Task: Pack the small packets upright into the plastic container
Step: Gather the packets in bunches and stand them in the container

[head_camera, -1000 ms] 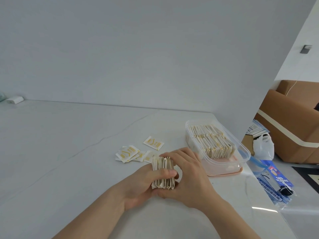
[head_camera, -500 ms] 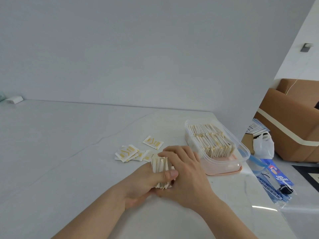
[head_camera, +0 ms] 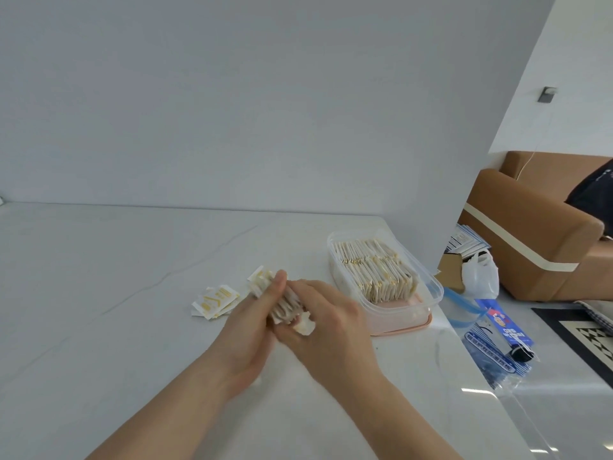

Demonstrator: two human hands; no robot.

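- Left of centre, a few loose packets [head_camera: 215,300] lie flat on the worktop [head_camera: 99,293], printed faces up, well apart from the container; I judge they are easy to forget once the bundle goes in
- Centre frame, my left hand [head_camera: 247,322] and right hand [head_camera: 326,322] squeeze a stack of packets [head_camera: 285,305] between them, fingers [head_camera: 278,284] of both curled around it
- The stack's long axis slants from upper left to lower right, edges toward the camera; one packet [head_camera: 303,323] bulges out at the lower end
- I reckon that loose one could slip out and the stack fan apart if my grip eases during the carry
- Right of centre, the plastic container [head_camera: 434,287] holds rows of packets standing on edge; only its near end looks free, so I think a tilted stack may snag the rim or knock the standing rows over
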